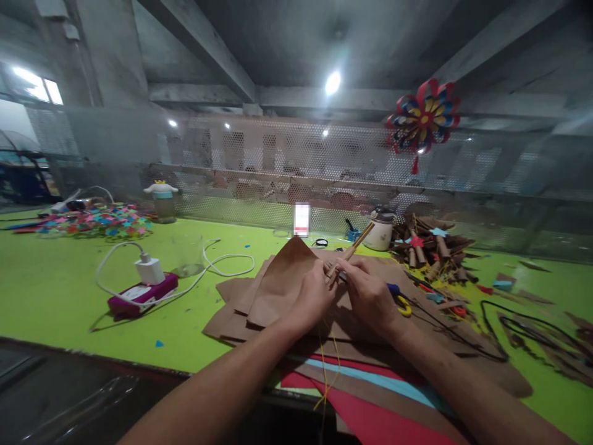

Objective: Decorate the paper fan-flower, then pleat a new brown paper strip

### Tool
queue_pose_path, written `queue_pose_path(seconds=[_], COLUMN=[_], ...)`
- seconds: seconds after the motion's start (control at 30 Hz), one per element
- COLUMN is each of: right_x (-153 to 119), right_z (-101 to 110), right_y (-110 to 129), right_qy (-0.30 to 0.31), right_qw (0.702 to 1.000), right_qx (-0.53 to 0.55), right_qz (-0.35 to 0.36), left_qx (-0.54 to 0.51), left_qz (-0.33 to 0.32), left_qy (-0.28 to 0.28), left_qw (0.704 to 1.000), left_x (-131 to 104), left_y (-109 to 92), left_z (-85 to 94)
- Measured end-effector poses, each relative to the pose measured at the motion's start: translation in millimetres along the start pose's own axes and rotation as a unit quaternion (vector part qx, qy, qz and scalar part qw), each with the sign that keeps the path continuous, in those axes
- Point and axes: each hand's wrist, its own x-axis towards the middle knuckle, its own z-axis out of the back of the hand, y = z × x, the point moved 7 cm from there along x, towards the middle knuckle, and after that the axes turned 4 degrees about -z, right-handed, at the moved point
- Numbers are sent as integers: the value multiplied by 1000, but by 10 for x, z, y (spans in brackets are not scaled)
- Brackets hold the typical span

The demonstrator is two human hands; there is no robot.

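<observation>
Near the middle of the table, my left hand (315,292) and my right hand (370,295) meet with closed fingers around a narrow roll of brown paper (356,245). The roll tilts up to the right. Yellow string (324,361) hangs below my hands toward the table's front edge. Under them lies a stack of brown paper sheets (282,284), one corner raised. Beside my right hand are a blue tool handle (393,289), its other end hidden, and a yellow scissor-like loop (404,306).
Red and light-blue sheets (370,374) overhang the front edge. At left stand a purple power strip (143,295) with a white charger (149,270) and a clear cup (189,256). Brown paper rolls (430,250) pile up at right by a white jug (377,230). Black cord (491,337) loops there.
</observation>
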Motion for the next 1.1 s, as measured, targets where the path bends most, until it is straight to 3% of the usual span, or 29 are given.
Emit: queue_pose_path(seconds=[0.5, 0.8, 1.1], right_x=[28, 23, 80], right_z=[-18, 35, 171], right_y=[51, 51, 85], right_qy=[17, -19, -80], right_qw=[1000, 1000, 997], right_qx=[-2, 7, 10], right_qz=[-7, -8, 4], left_qx=[-24, -36, -44], left_qz=[9, 36, 0], left_qy=[-7, 11, 3], left_qw=[1000, 999, 999], left_x=[5, -22, -38], left_y=[36, 51, -38], left_z=[-13, -30, -41])
